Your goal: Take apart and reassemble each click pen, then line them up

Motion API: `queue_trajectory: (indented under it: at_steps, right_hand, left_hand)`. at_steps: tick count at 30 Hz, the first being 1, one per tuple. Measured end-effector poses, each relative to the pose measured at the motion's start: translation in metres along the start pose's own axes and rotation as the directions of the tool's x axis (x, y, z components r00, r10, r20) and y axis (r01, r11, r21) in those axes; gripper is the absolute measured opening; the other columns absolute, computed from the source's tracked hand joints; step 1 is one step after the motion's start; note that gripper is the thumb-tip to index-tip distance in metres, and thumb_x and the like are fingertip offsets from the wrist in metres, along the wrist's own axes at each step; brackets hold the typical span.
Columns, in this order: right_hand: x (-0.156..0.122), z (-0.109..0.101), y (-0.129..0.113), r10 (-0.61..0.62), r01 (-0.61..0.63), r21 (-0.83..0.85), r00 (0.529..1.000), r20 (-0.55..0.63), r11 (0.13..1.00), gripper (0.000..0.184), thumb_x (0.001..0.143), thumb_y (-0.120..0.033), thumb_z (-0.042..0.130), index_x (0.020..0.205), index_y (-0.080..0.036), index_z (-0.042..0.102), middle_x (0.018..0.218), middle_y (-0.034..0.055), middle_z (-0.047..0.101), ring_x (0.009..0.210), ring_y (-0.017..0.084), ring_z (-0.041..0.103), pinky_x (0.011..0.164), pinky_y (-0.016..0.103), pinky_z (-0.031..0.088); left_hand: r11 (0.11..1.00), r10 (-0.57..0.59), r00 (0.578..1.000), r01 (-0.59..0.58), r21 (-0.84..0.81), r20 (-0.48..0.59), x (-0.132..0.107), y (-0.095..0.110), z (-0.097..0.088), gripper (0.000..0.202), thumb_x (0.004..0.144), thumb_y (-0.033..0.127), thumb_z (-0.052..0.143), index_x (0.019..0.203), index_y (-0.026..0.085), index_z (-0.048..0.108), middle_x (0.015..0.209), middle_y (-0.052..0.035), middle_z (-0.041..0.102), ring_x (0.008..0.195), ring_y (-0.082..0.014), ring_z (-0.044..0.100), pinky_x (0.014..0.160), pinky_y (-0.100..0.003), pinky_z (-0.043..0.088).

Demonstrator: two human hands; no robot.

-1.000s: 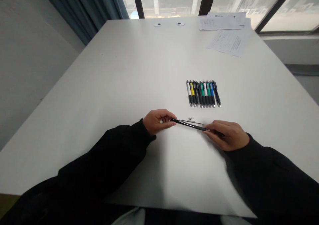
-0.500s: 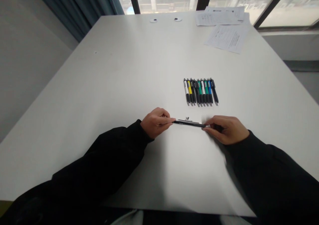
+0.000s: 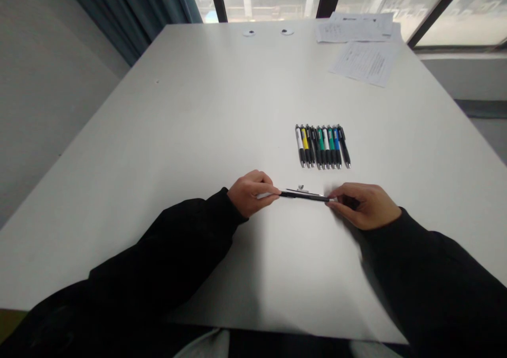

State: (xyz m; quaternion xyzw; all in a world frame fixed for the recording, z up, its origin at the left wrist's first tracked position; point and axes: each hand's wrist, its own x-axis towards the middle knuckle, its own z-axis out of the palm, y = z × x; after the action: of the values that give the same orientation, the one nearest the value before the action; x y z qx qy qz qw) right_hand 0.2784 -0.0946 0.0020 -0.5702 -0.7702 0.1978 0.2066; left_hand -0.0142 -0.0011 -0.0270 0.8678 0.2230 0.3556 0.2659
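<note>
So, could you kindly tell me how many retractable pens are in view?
10: nine colourful plastic retractable pens lie side by side on the white table; one black pen is held between the left hand and right hand.

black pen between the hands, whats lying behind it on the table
A thin metal rod and a small metal part lie on the white table just behind the black pen. What lies under the pen is hidden.
</note>
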Motion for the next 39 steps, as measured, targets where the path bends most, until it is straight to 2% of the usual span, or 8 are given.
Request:
queue_trajectory:
  at_steps: [7, 11, 18, 22, 27, 33, 39]
  right_hand:
    - [-0.0001, -0.0005, -0.0007, -0.012, 0.012, -0.001, 1.000, 0.002, 1.000, 0.015, 0.083, -0.031, 0.061, 0.083, -0.019, 0.071, 0.065, 0.0017, 0.066, 0.054, 0.014, 0.060, 0.055, 0.027, 0.047]
    - [0.0003, -0.0006, -0.0014, -0.018, 0.018, 0.001, 1.000, -0.004, 1.000, 0.015, 0.083, -0.029, 0.060, 0.080, -0.019, 0.070, 0.066, 0.0022, 0.067, 0.055, 0.014, 0.060, 0.056, 0.026, 0.047]
    - [-0.0006, -0.0013, -0.0041, 0.020, -0.020, 0.023, 1.000, -0.012, 1.000, 0.018, 0.082, -0.036, 0.065, 0.082, -0.018, 0.069, 0.061, 0.0006, 0.063, 0.050, 0.012, 0.056, 0.052, 0.025, 0.045]
    - [-0.0010, -0.0001, -0.0019, 0.012, -0.012, 0.013, 1.000, -0.014, 1.000, 0.020, 0.083, -0.037, 0.065, 0.083, -0.018, 0.069, 0.061, 0.0005, 0.063, 0.051, 0.012, 0.056, 0.053, 0.025, 0.045]
    - [0.0004, 0.0005, -0.0020, -0.017, 0.017, -0.010, 1.000, -0.008, 1.000, 0.017, 0.084, -0.033, 0.062, 0.081, -0.018, 0.069, 0.063, 0.0016, 0.065, 0.053, 0.013, 0.057, 0.054, 0.025, 0.045]
    - [-0.0008, -0.0024, -0.0016, 0.053, -0.053, -0.015, 0.999, -0.009, 0.998, 0.017, 0.082, -0.035, 0.063, 0.078, -0.019, 0.068, 0.063, 0.0018, 0.065, 0.052, 0.015, 0.057, 0.053, 0.027, 0.046]
    - [-0.0024, -0.0012, -0.0007, 0.110, -0.111, 0.027, 0.994, 0.005, 0.994, 0.019, 0.081, -0.038, 0.065, 0.084, -0.019, 0.067, 0.062, 0.0013, 0.065, 0.051, 0.015, 0.057, 0.052, 0.028, 0.047]
  left_hand:
    - [0.999, -0.042, 0.999, 0.042, 0.009, 0.013, 0.0010, 0.0025, -0.0005, 0.007, 0.081, 0.017, 0.068, 0.080, 0.019, 0.074, 0.075, -0.0031, 0.066, 0.067, -0.0112, 0.059, 0.064, -0.024, 0.050]
    - [0.994, -0.105, 0.994, 0.106, 0.022, -0.024, 0.0009, 0.0030, -0.0014, 0.005, 0.077, 0.018, 0.071, 0.082, 0.017, 0.073, 0.075, -0.0025, 0.065, 0.063, -0.0096, 0.055, 0.062, -0.022, 0.048]
    - [0.973, -0.201, 0.978, 0.207, 0.103, -0.060, 0.0024, 0.0043, -0.0036, 0.007, 0.073, 0.022, 0.075, 0.075, 0.016, 0.070, 0.070, -0.0002, 0.061, 0.060, -0.0097, 0.050, 0.061, -0.023, 0.045]
    - [0.973, -0.199, 0.980, 0.200, 0.113, -0.020, 0.0035, 0.0059, -0.0043, 0.006, 0.074, 0.021, 0.074, 0.077, 0.017, 0.071, 0.071, -0.0002, 0.062, 0.060, -0.0097, 0.050, 0.061, -0.023, 0.045]
    - [0.981, -0.169, 0.985, 0.170, 0.093, -0.021, 0.0017, 0.0025, -0.0031, 0.005, 0.077, 0.022, 0.074, 0.078, 0.018, 0.074, 0.071, -0.0015, 0.065, 0.063, -0.0109, 0.055, 0.062, -0.024, 0.047]
    - [0.990, -0.134, 0.991, 0.135, 0.039, -0.020, -0.0007, -0.0017, -0.0019, 0.006, 0.081, 0.023, 0.071, 0.081, 0.018, 0.076, 0.074, -0.0040, 0.068, 0.069, -0.0128, 0.060, 0.065, -0.025, 0.048]
    - [0.981, -0.180, 0.983, 0.181, 0.070, -0.020, 0.0009, 0.0013, -0.0038, 0.010, 0.079, 0.024, 0.072, 0.086, 0.018, 0.074, 0.074, -0.0021, 0.067, 0.061, -0.0101, 0.054, 0.062, -0.023, 0.048]
